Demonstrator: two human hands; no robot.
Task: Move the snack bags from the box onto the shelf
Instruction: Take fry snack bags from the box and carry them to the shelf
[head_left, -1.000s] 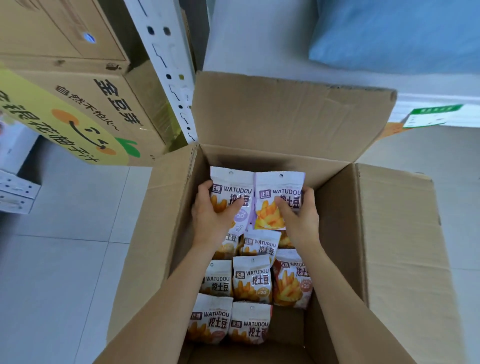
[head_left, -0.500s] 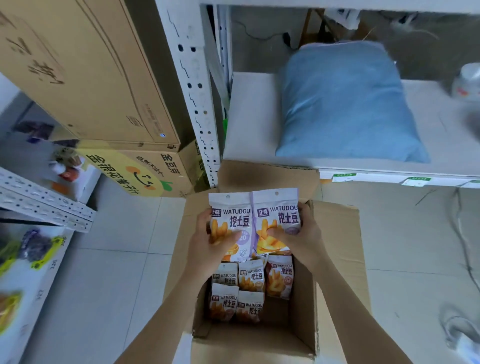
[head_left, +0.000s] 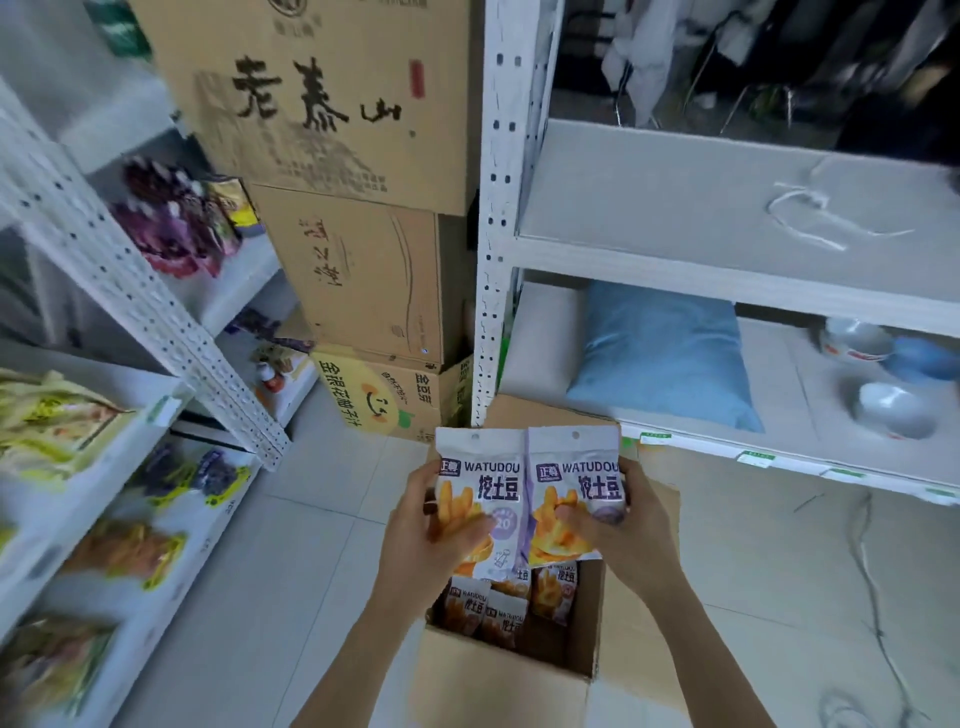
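My left hand (head_left: 434, 530) grips a white and purple WATUDOU snack bag (head_left: 480, 480), and my right hand (head_left: 621, 525) grips a second one (head_left: 576, 478) right beside it. Both bags are held upright, side by side, above the open cardboard box (head_left: 498, 680) on the floor. Several more snack bags (head_left: 511, 603) lie inside the box below my hands. A white metal shelf (head_left: 727, 213) stands ahead to the right, its upper board mostly bare.
A blue pillow (head_left: 660, 358) and white bowls (head_left: 888, 410) lie on the lower board of the right shelf. Stacked cardboard cartons (head_left: 358, 249) fill the middle back. A left shelf (head_left: 109, 467) holds snack packs. A cable (head_left: 878, 597) trails over the floor tiles at right.
Both hands lifted the two bags up out of the box. My view rose from inside the box to the shelves, so the box now looks small and low.
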